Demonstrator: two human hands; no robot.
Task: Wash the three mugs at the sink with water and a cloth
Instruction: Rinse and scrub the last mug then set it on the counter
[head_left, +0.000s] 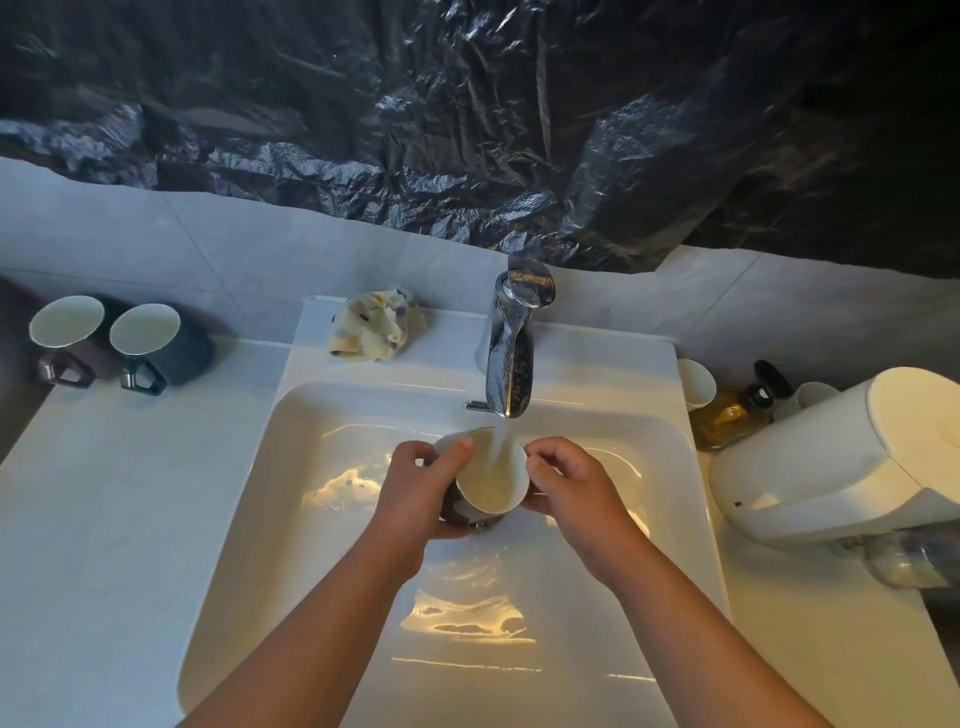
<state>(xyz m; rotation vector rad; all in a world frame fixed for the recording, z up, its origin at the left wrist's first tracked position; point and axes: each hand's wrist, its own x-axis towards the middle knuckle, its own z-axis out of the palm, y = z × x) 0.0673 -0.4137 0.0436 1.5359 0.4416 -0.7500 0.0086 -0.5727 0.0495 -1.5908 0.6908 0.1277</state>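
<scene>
A dark mug with a white inside (493, 480) is held over the white sink basin (311, 519), under water running from the chrome tap (511, 343). My left hand (421, 488) grips its left side, thumb at the rim. Fingers of my right hand (566, 480) curl against its right side and rim. Two more dark mugs, the left one (65, 322) and the right one (145, 330), stand on the counter at the far left, handles toward me. A crumpled patterned cloth (376, 325) lies on the sink ledge, left of the tap.
Right of the sink stand a large white appliance (841, 457), an amber bottle (727, 415), a white cup (696, 384) and a clear bottle lying down (914, 558). Black plastic sheeting (467, 119) covers the wall above the tiles.
</scene>
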